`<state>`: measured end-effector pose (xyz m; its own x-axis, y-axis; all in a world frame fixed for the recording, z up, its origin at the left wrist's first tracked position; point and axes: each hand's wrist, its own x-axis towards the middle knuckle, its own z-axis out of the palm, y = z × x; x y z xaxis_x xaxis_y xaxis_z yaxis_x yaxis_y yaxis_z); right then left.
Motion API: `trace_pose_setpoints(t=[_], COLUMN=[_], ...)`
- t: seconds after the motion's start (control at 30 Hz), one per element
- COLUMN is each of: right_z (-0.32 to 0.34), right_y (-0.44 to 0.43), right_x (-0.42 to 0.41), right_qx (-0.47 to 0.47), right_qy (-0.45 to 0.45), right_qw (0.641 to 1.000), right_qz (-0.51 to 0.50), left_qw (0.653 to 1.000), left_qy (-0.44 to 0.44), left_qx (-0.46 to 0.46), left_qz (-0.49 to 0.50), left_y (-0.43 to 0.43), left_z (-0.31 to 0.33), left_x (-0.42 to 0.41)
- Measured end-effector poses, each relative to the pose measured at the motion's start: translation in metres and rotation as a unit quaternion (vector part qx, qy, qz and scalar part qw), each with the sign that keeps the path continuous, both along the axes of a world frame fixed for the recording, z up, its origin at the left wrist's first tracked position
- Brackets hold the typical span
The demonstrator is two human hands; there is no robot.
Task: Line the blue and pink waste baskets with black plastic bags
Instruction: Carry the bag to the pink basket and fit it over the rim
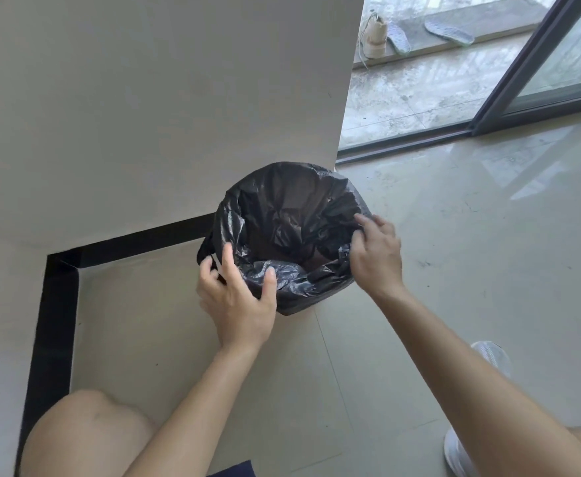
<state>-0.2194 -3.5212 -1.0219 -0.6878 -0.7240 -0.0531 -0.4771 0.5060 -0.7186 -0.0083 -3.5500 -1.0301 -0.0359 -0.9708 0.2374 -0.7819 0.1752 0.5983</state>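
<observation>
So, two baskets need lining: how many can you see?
1: a basket on the floor by the wall corner, wrapped in a black bag, both hands on its rim. Its colour is hidden. A second one isn't in view.

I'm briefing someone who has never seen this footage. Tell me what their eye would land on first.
First, the black plastic bag, draped over a waste basket that it hides completely, on the pale tiled floor at the corner of a wall. Next, the two bare hands at its rim: the left hand on the near-left edge, the right hand pinching the right edge. Farther back, a beige shoe lies beyond the open sliding door.
</observation>
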Motion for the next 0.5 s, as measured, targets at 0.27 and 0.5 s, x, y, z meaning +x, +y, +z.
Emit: trace_pose_setpoints(t=[0.27, 0.5], right_z=[-0.011, -0.022], right_y=[-0.008, -0.023], right_x=[0.031, 0.033], right_qx=[0.027, -0.007], right_qy=[-0.068, -0.191], right_qw=[0.997, 0.982], right_qz=[0.029, -0.006], left_qw=[0.971, 0.907], left_qy=[-0.107, 0.309], left_qx=[0.099, 0.275], left_qz=[-0.19, 0.08], left_y=[-0.083, -0.084], left_z=[-0.007, -0.023], left_x=[0.01, 0.011])
